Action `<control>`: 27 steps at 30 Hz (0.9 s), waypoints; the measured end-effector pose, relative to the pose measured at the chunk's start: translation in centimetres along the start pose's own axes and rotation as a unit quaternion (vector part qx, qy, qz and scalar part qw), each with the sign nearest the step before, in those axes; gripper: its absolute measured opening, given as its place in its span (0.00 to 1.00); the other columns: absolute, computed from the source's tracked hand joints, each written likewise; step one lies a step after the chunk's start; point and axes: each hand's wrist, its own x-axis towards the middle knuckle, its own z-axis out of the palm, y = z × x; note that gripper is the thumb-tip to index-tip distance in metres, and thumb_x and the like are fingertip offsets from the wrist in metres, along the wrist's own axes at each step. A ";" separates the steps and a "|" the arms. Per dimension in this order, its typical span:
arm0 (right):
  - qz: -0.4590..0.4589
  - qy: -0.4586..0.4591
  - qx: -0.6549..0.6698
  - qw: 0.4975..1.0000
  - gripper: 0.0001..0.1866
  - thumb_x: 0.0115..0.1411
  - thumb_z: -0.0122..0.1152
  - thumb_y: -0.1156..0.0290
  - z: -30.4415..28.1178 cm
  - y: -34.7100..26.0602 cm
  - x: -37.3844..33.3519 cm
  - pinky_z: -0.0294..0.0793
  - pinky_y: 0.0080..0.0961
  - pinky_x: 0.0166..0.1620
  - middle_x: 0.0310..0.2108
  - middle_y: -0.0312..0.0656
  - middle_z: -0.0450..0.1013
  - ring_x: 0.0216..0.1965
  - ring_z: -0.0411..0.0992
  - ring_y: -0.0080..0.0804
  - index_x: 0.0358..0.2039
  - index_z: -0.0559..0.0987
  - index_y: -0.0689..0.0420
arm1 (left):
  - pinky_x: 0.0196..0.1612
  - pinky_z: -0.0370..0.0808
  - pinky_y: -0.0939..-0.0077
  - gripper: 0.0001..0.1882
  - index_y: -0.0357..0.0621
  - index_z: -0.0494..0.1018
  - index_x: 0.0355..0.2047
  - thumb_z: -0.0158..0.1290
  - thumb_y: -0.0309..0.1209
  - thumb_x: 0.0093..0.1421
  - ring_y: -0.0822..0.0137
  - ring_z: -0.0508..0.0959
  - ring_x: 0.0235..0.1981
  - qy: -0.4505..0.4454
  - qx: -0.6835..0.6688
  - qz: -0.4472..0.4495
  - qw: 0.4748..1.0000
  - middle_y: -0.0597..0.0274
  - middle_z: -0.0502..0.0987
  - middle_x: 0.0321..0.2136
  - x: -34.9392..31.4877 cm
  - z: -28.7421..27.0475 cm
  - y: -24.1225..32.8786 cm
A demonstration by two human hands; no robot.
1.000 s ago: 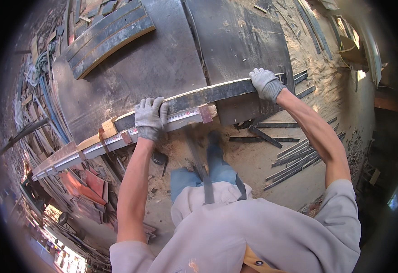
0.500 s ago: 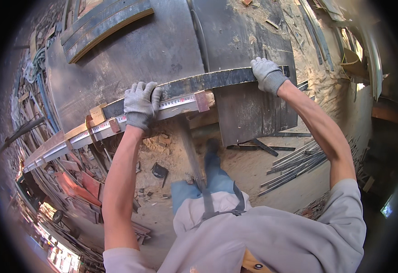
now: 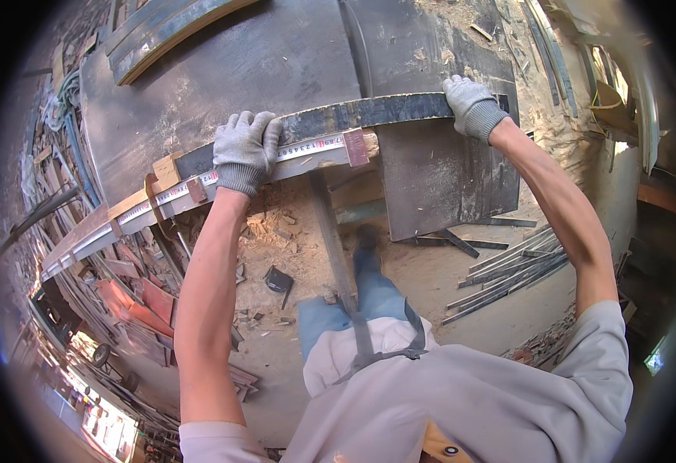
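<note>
A long dark-faced board strip (image 3: 353, 114) with a rough pale edge lies across the dark work table. Its left end meets a small light wooden block (image 3: 166, 170). My left hand (image 3: 245, 150), in a grey knit glove, is closed over the strip near that end. Gloved the same way, my right hand (image 3: 471, 106) grips the strip close to its right end. Along the strip's near side runs a rail with a white measuring tape (image 3: 315, 148) on it. Reddish-brown blocks (image 3: 357, 147) sit across the tape.
Dark panels (image 3: 222, 85) form the tabletop, with stacked timber strips (image 3: 172, 38) at the far left. Sawdust and a small black object (image 3: 278, 280) are on the floor. Cut strips (image 3: 508, 274) are piled at the right, scrap wood (image 3: 133, 301) at the left.
The whole view has shifted slightly, so the table and hands appear higher and a little to the right. Both hands keep their hold, and the strip stays against the wooden block.
</note>
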 end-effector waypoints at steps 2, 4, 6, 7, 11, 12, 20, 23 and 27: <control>0.006 0.001 0.003 1.000 0.26 0.46 0.70 0.80 -0.3 0.0 0.0 0.80 0.44 0.58 0.50 0.58 0.76 0.55 0.77 0.55 0.49 0.76 0.64 | 0.49 0.75 0.53 0.12 0.52 0.82 0.44 0.54 0.43 0.73 0.50 0.80 0.45 0.020 -0.002 0.011 1.000 0.57 0.81 0.39 0.2 0.2 0.0; 0.017 -0.006 0.005 1.000 0.26 0.46 0.70 0.80 -0.6 0.0 0.0 0.80 0.44 0.58 0.50 0.58 0.76 0.55 0.78 0.55 0.49 0.76 0.64 | 0.47 0.75 0.53 0.12 0.55 0.82 0.41 0.55 0.45 0.72 0.51 0.80 0.42 0.046 -0.020 0.021 0.998 0.58 0.80 0.36 0.4 0.4 0.0; 0.004 0.006 -0.002 1.000 0.25 0.48 0.71 0.79 -0.8 -0.2 0.1 0.81 0.43 0.56 0.49 0.58 0.78 0.53 0.79 0.54 0.49 0.77 0.64 | 0.48 0.76 0.53 0.12 0.55 0.82 0.42 0.55 0.45 0.72 0.51 0.81 0.43 0.039 -0.008 0.014 0.999 0.58 0.81 0.37 0.6 0.4 -0.3; 0.001 0.010 -0.007 1.000 0.25 0.49 0.72 0.79 -1.0 -0.3 0.3 0.82 0.43 0.55 0.49 0.58 0.78 0.53 0.80 0.54 0.49 0.77 0.64 | 0.48 0.76 0.53 0.12 0.55 0.82 0.42 0.55 0.45 0.72 0.51 0.81 0.43 0.015 -0.001 -0.006 1.000 0.58 0.81 0.37 0.8 0.4 -0.5; 0.006 0.035 -0.003 0.999 0.23 0.50 0.71 0.79 -1.3 -0.2 1.6 0.83 0.44 0.54 0.48 0.59 0.79 0.52 0.80 0.55 0.48 0.77 0.65 | 0.50 0.76 0.53 0.14 0.54 0.83 0.42 0.54 0.46 0.73 0.50 0.81 0.45 0.031 0.013 0.011 0.999 0.58 0.83 0.40 2.1 0.1 -1.7; 0.007 0.032 -0.001 0.999 0.23 0.50 0.71 0.79 -1.5 0.0 2.1 0.83 0.44 0.54 0.48 0.59 0.79 0.51 0.81 0.56 0.48 0.78 0.65 | 0.50 0.76 0.52 0.14 0.54 0.83 0.42 0.54 0.46 0.73 0.50 0.81 0.46 0.033 0.014 0.010 0.999 0.58 0.83 0.40 2.5 0.0 -2.0; 0.038 0.046 0.033 0.998 0.21 0.49 0.67 0.76 -2.2 0.4 0.3 0.83 0.46 0.53 0.48 0.60 0.80 0.51 0.81 0.57 0.46 0.79 0.64 | 0.53 0.77 0.54 0.16 0.50 0.82 0.45 0.51 0.46 0.74 0.48 0.81 0.49 0.013 0.029 -0.022 0.999 0.54 0.83 0.44 5.6 -1.5 -1.9; 0.137 -0.055 0.157 0.976 0.28 0.49 0.72 0.67 0.3 -0.8 -5.7 0.81 0.45 0.56 0.48 0.60 0.81 0.53 0.81 0.56 0.50 0.78 0.63 | 0.52 0.77 0.53 0.16 0.52 0.82 0.45 0.51 0.47 0.75 0.49 0.81 0.49 0.018 0.045 -0.019 0.999 0.55 0.83 0.43 5.3 -1.8 -1.3; 0.151 -0.121 0.420 0.887 0.44 0.40 0.85 0.56 6.9 -2.5 -17.7 0.79 0.39 0.56 0.48 0.56 0.83 0.51 0.82 0.48 0.55 0.79 0.67 | 0.52 0.76 0.51 0.21 0.54 0.82 0.46 0.52 0.55 0.73 0.50 0.81 0.49 0.006 0.043 -0.013 0.999 0.56 0.83 0.44 1.6 -1.3 0.4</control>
